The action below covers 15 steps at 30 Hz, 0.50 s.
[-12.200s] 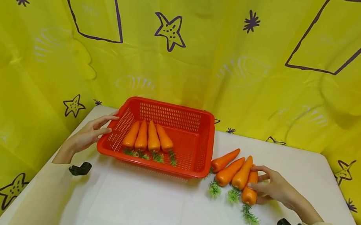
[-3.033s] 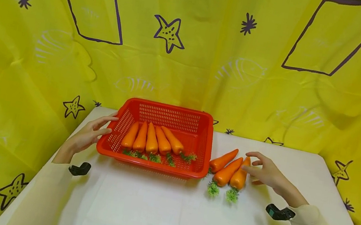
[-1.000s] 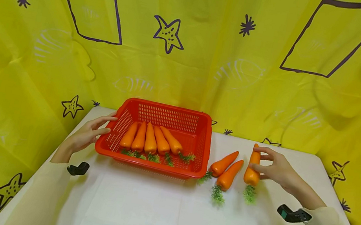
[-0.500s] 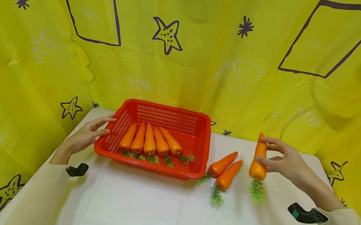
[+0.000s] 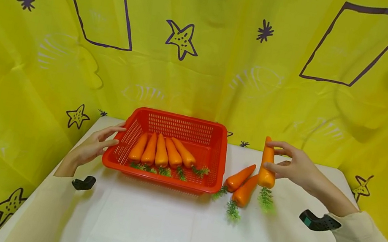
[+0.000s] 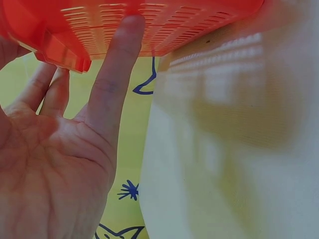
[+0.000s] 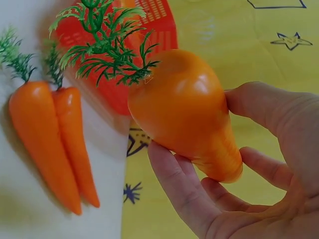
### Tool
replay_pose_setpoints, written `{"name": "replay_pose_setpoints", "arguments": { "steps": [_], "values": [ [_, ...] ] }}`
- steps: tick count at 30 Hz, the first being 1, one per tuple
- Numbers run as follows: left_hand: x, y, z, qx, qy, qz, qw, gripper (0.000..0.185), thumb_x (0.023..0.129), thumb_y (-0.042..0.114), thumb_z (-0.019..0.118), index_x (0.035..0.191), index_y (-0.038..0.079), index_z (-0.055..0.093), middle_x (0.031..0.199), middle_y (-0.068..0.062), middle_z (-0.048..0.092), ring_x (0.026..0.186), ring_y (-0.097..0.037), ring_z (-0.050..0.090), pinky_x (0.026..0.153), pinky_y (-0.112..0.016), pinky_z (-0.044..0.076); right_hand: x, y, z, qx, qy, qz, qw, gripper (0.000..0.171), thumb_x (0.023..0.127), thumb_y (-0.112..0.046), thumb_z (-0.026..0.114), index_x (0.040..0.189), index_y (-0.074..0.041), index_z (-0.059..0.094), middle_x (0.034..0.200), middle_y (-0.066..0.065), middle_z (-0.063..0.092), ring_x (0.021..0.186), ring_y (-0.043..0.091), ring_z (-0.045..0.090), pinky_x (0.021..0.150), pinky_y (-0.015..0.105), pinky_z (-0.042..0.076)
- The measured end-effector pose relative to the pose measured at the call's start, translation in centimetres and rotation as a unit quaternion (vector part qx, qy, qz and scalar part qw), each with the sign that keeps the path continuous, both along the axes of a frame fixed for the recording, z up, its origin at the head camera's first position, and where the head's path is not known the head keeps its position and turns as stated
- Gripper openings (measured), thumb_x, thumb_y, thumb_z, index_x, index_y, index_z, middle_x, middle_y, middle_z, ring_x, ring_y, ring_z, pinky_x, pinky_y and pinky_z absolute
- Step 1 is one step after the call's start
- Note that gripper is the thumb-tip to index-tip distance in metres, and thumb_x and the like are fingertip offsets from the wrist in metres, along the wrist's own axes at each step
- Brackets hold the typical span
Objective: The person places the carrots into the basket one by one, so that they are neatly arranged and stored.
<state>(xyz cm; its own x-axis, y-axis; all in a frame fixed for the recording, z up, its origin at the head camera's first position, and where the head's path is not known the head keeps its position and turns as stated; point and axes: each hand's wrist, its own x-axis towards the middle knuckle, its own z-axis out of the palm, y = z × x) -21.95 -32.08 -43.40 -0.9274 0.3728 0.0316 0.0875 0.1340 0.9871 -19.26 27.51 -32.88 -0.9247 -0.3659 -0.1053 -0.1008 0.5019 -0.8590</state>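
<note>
My right hand [image 5: 296, 166] holds a carrot [image 5: 268, 167] by its sides, raised above the table with the tip up and the green top hanging down. In the right wrist view thumb and fingers are curled round this carrot [image 7: 182, 104]. Two more carrots lie side by side on the table, one [image 5: 240, 177] nearer the basket and one [image 5: 244, 191] closer to the right hand. Several carrots [image 5: 162, 152] rest in a row inside the red plastic basket [image 5: 161, 179], tips to the back. My left hand [image 5: 91, 147] touches the basket's left side with extended fingers.
A white cloth covers the table [image 5: 146, 220]. Yellow patterned curtain [image 5: 204, 84] hangs close behind the basket and down both sides. The basket's right wall [image 5: 221, 160] stands between its carrots and the two loose ones.
Since the earliest frame another carrot has joined those in the basket. The right hand then took one from the loose group, lifted it rightward, and has now moved slightly left. The left hand stays.
</note>
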Motion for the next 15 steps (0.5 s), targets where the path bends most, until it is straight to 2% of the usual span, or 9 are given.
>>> {"name": "replay_pose_setpoints", "arguments": {
  "steps": [6, 12, 15],
  "values": [
    [0.0, 0.0, 0.0, -0.013, 0.003, 0.004, 0.9999, 0.049, 0.107, 0.01, 0.053, 0.154, 0.0, 0.038, 0.173, -0.006, 0.007, 0.145, -0.039, 0.032, 0.087, -0.038, 0.059, -1.5, -3.1, 1.0, -0.008, 0.005, 0.028, 1.0, 0.071, 0.093, -0.013, 0.077, 0.153, -0.004, 0.041, 0.147, 0.032, 0.042, 0.106, 0.038, 0.069, 0.078, 0.042, 0.062],
    [0.0, 0.1, 0.1, -0.013, 0.008, 0.001, 0.9999, 0.05, 0.107, 0.009, 0.053, 0.153, -0.002, 0.038, 0.173, -0.008, 0.007, 0.147, -0.047, 0.027, 0.087, -0.038, 0.059, -3.7, -7.1, 1.1, -0.013, 0.001, 0.071, 0.997, 0.068, 0.092, -0.012, 0.078, 0.152, -0.005, 0.045, 0.146, 0.031, 0.044, 0.092, 0.033, 0.072, 0.075, 0.041, 0.062],
    [-0.1, 0.0, 0.2, -0.013, 0.004, 0.003, 0.9999, 0.051, 0.107, 0.01, 0.054, 0.153, -0.002, 0.038, 0.173, -0.006, 0.007, 0.148, -0.047, 0.025, 0.087, -0.038, 0.059, -4.9, -9.7, 0.9, -0.015, -0.009, 0.096, 0.995, 0.066, 0.093, -0.013, 0.077, 0.151, -0.007, 0.046, 0.147, 0.03, 0.042, 0.09, 0.032, 0.072, 0.078, 0.046, 0.062]
  ]
}}
